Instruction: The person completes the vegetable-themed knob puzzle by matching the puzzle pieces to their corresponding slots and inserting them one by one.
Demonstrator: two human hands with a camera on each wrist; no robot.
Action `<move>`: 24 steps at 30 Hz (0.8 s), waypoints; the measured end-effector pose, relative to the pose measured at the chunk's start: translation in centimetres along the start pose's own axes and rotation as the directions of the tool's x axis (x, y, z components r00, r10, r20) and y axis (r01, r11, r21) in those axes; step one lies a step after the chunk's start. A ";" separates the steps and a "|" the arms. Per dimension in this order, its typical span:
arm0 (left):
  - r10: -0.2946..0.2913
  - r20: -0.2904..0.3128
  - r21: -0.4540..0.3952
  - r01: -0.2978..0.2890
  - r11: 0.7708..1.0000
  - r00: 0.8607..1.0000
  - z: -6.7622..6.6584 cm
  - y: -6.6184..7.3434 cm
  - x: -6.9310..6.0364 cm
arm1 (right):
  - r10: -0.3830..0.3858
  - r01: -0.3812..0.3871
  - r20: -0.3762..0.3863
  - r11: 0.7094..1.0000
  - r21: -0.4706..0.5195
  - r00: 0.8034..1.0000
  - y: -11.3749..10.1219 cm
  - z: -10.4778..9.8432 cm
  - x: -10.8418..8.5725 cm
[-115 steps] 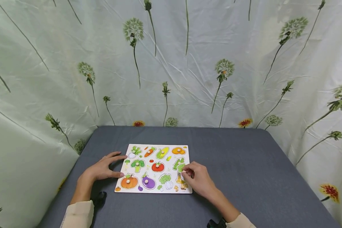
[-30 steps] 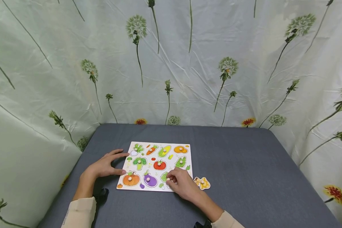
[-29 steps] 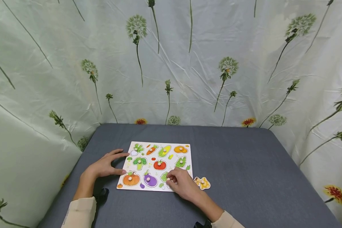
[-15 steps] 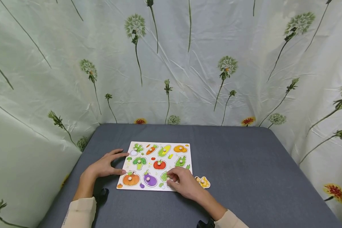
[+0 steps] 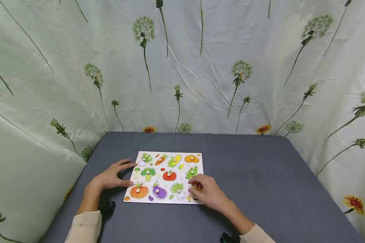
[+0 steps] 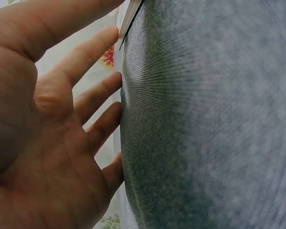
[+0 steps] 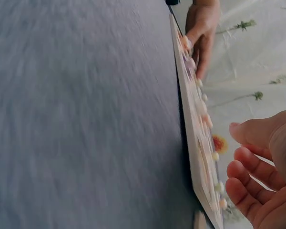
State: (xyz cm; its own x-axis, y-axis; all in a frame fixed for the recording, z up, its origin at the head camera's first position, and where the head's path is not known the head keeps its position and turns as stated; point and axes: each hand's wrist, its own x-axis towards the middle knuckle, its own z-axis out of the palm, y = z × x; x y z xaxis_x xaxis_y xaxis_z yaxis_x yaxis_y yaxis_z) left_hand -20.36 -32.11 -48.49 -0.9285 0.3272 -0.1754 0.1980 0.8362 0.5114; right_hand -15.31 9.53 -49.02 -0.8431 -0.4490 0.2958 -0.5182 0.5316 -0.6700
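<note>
A white puzzle board (image 5: 164, 199) with knobbed vegetable pieces lies on the table. My left hand (image 5: 111, 177) rests at its left edge, thumb and index finger spread and touching it. In the left wrist view that hand (image 6: 52, 129) holds nothing. My right hand (image 5: 210, 192) hovers over the board's lower right corner. The right wrist view shows this hand (image 7: 262, 167) with loosely bent fingers, thumb apart, nothing between them. Left of it, the bok choy piece (image 5: 178, 190) sits in its place. The pea piece (image 5: 191, 172) lies just above. The mushroom piece is hidden in the head view.
Dark grey cloth covers the table (image 5: 246, 172). A pale, flower-printed curtain (image 5: 207, 74) hangs behind and at the sides. A thin light-coloured edge (image 7: 200, 220) shows on the cloth beside the board in the right wrist view.
My right hand has let go of the bok choy piece's knob and moved right, now covering where the mushroom piece lay. My left hand stays at the board's edge.
</note>
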 end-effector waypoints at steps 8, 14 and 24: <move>-0.003 0.005 -0.014 0.003 1.000 1.000 -0.2 0.2 -0.1 | 0.062 -0.065 -0.046 0.996 -0.060 0.997 1.0 -3.3 -0.7; 0.000 0.006 -0.011 0.000 1.000 1.000 -0.1 0.2 0.0 | 0.046 -0.056 -0.092 0.992 -0.113 0.995 1.8 -5.2 -1.5; 0.010 0.003 -0.014 -0.010 1.000 1.000 -0.2 0.3 -0.1 | 0.100 -0.110 -0.076 0.986 -0.129 0.992 2.9 -6.2 -2.8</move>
State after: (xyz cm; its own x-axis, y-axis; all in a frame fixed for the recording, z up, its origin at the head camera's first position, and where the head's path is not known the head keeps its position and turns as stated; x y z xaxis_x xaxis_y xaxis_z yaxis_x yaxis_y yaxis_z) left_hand -20.26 -32.01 -48.16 -0.9256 0.3367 -0.1727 0.2029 0.8268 0.5246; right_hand -15.34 16.81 -47.57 -0.8994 -0.3372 0.2783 -0.4368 0.6659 -0.6048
